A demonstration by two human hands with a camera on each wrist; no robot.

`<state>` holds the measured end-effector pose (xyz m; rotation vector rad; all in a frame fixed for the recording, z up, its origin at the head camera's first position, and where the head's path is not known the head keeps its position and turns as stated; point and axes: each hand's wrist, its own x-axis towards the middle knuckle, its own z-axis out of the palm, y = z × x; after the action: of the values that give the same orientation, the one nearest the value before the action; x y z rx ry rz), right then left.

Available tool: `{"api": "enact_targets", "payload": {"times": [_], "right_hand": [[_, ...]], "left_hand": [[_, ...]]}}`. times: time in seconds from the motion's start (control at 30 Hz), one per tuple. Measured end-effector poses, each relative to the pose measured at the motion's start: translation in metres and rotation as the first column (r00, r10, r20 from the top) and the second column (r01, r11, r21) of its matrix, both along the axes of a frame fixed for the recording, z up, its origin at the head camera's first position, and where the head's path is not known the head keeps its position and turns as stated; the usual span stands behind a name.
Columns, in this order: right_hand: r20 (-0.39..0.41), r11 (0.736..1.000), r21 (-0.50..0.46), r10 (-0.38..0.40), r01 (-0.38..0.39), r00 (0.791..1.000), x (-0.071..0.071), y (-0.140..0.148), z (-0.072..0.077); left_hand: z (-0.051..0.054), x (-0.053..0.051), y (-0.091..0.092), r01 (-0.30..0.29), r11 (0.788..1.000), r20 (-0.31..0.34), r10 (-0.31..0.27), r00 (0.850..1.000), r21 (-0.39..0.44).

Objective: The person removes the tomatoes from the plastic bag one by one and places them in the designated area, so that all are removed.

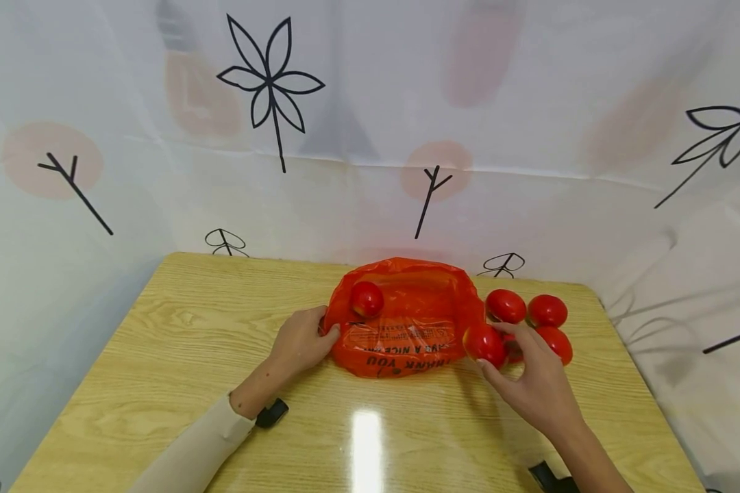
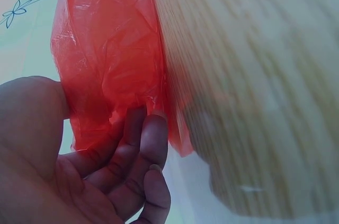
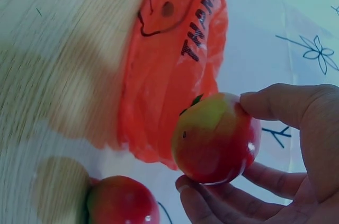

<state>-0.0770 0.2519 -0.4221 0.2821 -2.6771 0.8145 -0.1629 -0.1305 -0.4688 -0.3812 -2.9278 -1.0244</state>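
Note:
A red plastic bag (image 1: 401, 352) with black "THANK YOU" print stands with its mouth open in the middle of the table. One red apple (image 1: 366, 299) shows inside it, on the left. My left hand (image 1: 301, 340) grips the bag's left edge, thumb on one side and fingers on the other. Between thumb and fingertips, my right hand (image 1: 535, 380) holds a red apple with a yellow-green patch (image 3: 216, 138), up at the bag's right edge. Several more apples (image 1: 547, 311) lie to the right of the bag, one of them partly hidden behind the right hand.
The wooden table (image 1: 179, 356) reaches back to a white cloth backdrop (image 1: 370, 205) with leaf and plant drawings. Cloth also hangs along the left and right sides. A dark strap device (image 1: 273, 413) sits at the left wrist.

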Motion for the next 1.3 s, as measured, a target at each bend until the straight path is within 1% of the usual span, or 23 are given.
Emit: {"api": "enact_targets", "payload": {"times": [0.13,0.37,0.57,0.8,0.9,1.07,1.17,1.3], "right_hand": [[0.025,1.000,-0.020,0.003,-0.003,1.000,0.003,0.003,0.002],[0.067,0.998,-0.052,0.021,-0.017,0.998,0.006,0.010,0.009],[0.132,0.999,-0.044,0.017,-0.011,0.991,0.005,0.022,0.013],[0.174,0.999,-0.045,0.017,-0.010,0.985,0.005,0.031,0.020],[0.207,0.999,-0.038,0.019,-0.012,0.978,0.005,0.034,0.022],[0.280,1.000,-0.019,0.018,-0.014,0.960,0.006,0.037,0.023],[0.305,1.000,-0.015,0.026,-0.023,0.952,0.006,0.037,0.023],[0.313,0.999,-0.006,0.036,-0.036,0.949,0.004,0.038,0.020]], "left_hand": [[0.000,0.000,0.000,0.001,1.000,0.004,-0.001,1.000,0.004],[0.001,0.001,0.000,0.009,1.000,0.008,-0.009,1.000,0.013],[-0.001,0.000,0.000,0.011,1.000,0.014,-0.011,1.000,0.015],[-0.002,0.000,-0.001,0.006,1.000,0.015,-0.006,1.000,0.005],[-0.002,-0.001,-0.001,0.005,1.000,0.017,-0.005,1.000,0.000],[-0.003,-0.001,-0.001,0.009,1.000,0.024,-0.009,1.000,0.005],[-0.003,-0.001,-0.001,0.012,1.000,0.023,-0.012,1.000,0.006],[-0.002,-0.001,-0.001,0.011,1.000,0.025,-0.011,1.000,0.007]]}}
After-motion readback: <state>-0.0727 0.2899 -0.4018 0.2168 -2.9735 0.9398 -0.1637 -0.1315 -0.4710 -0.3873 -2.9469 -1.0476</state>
